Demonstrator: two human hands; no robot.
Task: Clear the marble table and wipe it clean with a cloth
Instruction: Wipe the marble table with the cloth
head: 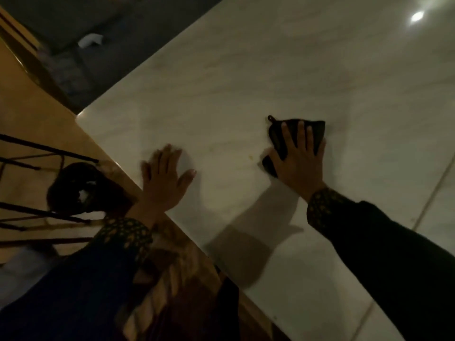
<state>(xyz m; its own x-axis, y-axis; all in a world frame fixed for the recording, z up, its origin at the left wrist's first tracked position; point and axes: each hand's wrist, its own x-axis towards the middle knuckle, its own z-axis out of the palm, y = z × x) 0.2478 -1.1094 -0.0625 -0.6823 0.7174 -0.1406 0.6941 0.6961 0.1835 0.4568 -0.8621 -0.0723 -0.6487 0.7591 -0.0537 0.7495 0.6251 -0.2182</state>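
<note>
Single head view, dim light. The pale, faintly veined marble table (246, 77) fills most of the frame, one corner pointing toward the left.

The right hand (299, 158) lies flat on a small dark cloth with a hanging loop (295, 134), fingers straight and spread, pressing it against the marble well in from the table's near edge. The cloth shows past the fingertips and beside the thumb; its loop sticks out at the far-left corner.

The left hand (165, 178) rests palm-down on the marble just inside the table's near edge, fingers straight and slightly blurred, holding nothing. The two hands are well apart, the left nearer the table's corner.

Both wrists wear dark sleeves with patterned gold-and-dark cuffs (322, 205).

Beyond the table's near edge, on the tan floor (32, 114), stands a dark metal-framed chair (49, 188). Past the table's far-left edge a small white crumpled object (89, 40) lies on a dark surface; what it is cannot be told.
</note>
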